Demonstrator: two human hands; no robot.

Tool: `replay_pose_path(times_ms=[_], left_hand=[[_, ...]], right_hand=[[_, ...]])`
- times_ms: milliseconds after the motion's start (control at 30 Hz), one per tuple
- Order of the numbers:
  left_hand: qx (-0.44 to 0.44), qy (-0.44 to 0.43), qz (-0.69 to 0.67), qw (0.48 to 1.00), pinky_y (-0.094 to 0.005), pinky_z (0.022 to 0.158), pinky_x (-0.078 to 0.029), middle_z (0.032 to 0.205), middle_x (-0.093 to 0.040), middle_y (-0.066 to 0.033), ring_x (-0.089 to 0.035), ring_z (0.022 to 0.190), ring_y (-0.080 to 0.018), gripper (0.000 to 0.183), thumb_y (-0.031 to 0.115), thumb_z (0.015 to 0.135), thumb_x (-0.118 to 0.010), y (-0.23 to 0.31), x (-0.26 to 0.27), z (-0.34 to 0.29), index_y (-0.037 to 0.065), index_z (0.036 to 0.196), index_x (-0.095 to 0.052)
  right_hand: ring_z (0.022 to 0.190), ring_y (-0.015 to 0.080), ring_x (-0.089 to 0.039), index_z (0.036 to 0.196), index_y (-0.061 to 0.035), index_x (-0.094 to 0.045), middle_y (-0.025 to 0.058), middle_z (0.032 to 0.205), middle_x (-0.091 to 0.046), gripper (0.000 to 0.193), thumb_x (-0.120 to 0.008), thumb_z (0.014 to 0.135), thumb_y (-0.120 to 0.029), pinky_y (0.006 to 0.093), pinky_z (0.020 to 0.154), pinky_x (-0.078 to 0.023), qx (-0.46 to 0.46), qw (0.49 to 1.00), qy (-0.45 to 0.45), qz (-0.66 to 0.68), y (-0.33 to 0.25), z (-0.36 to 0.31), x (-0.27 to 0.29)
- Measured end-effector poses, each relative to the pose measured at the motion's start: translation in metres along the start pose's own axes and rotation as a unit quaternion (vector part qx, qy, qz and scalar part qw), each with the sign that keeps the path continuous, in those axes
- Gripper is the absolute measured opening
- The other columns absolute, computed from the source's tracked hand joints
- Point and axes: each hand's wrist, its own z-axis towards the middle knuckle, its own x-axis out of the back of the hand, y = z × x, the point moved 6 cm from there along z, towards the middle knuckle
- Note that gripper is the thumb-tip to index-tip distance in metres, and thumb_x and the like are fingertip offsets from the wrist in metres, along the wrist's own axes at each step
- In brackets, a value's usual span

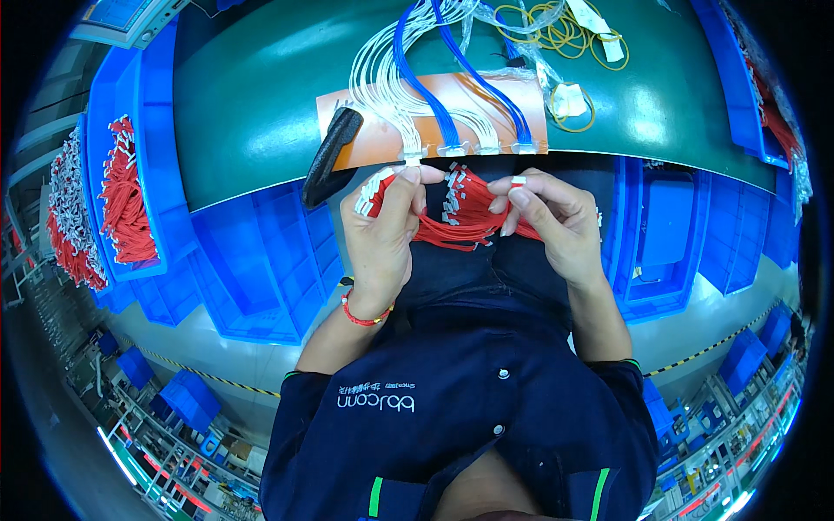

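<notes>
My left hand (382,227) is closed round several red wires with white connectors (372,196), and its thumb and forefinger pinch near a white connector at the table's front edge. Across from it, my right hand (565,227) pinches a red wire that ends in a white connector (519,181). Between the hands, a bundle of red wires (460,227) with white ends lies over my lap. Just beyond the fingers, bundles of white wires (375,74) and blue wires (426,91) end at connectors along the edge of an orange board (343,156).
A black bar-shaped object (332,156) juts over the front edge of the green table (252,95). Yellow looped cords (556,39) lie at the back. Blue bins (156,78) stand on the left, one with red wires (129,204); more blue trays (660,217) sit below right.
</notes>
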Motion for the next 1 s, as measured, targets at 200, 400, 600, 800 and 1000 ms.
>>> replay_pose_path(times_ms=[200, 400, 600, 800, 1000], left_hand=[[-0.014, 0.010, -0.026, 1.000, -0.0211, 0.044, -0.021, 0.066, -0.052, 0.0021, -0.032, 0.048, 0.0002, 0.025, 0.013, 0.100, -0.055, 0.000, 0.000, 0.000, -0.007, 0.097, -0.070], [0.024, -0.001, -0.060, 0.998, -0.0204, 0.043, -0.023, 0.070, -0.057, -0.0005, -0.033, 0.046, -0.0013, 0.027, 0.016, 0.100, -0.055, -0.001, 0.001, 0.002, -0.006, 0.101, -0.071], [0.065, -0.091, -0.004, 0.994, -0.0212, 0.042, -0.026, 0.082, -0.065, -0.0046, -0.034, 0.045, -0.0018, 0.033, 0.020, 0.102, -0.052, 0.009, 0.002, 0.004, -0.007, 0.112, -0.068], [0.093, -0.084, -0.013, 0.992, -0.0206, 0.042, -0.024, 0.090, -0.066, -0.0100, -0.036, 0.045, -0.0025, 0.039, 0.023, 0.105, -0.045, -0.004, 0.012, -0.004, -0.010, 0.116, -0.064], [0.099, -0.087, -0.012, 0.991, -0.0217, 0.043, -0.025, 0.089, -0.066, -0.0089, -0.037, 0.046, -0.0031, 0.040, 0.023, 0.106, -0.044, -0.009, 0.017, -0.004, -0.010, 0.117, -0.063]], right_hand=[[0.062, 0.0100, -0.059, 0.107, 0.0063, -0.070, 0.0092, 0.080, -0.066, 0.026, -0.056, 0.101, -0.015, 0.0223, 0.059, -0.049, 0.008, 0.998, 0.051, -0.037, -0.001, 0.002, 0.003], [0.058, 0.0075, -0.056, 0.103, 0.0069, -0.070, 0.0068, 0.075, -0.065, 0.027, -0.057, 0.102, -0.016, 0.0209, 0.055, -0.045, 0.018, 0.995, 0.091, -0.049, -0.004, 0.004, 0.008], [0.057, 0.0063, -0.054, 0.101, 0.0061, -0.071, 0.0045, 0.071, -0.063, 0.025, -0.058, 0.101, -0.015, 0.0202, 0.051, -0.043, 0.007, 0.992, 0.097, -0.082, -0.006, 0.007, 0.013], [0.056, 0.0063, -0.053, 0.096, 0.0056, -0.072, 0.0031, 0.066, -0.061, 0.025, -0.058, 0.100, -0.015, 0.0203, 0.050, -0.042, 0.004, 0.994, 0.077, -0.082, -0.007, 0.011, 0.011], [0.055, 0.0068, -0.053, 0.092, 0.0055, -0.072, 0.0027, 0.063, -0.060, 0.025, -0.058, 0.099, -0.014, 0.0209, 0.050, -0.042, 0.006, 0.993, 0.083, -0.082, -0.008, 0.013, 0.011]])
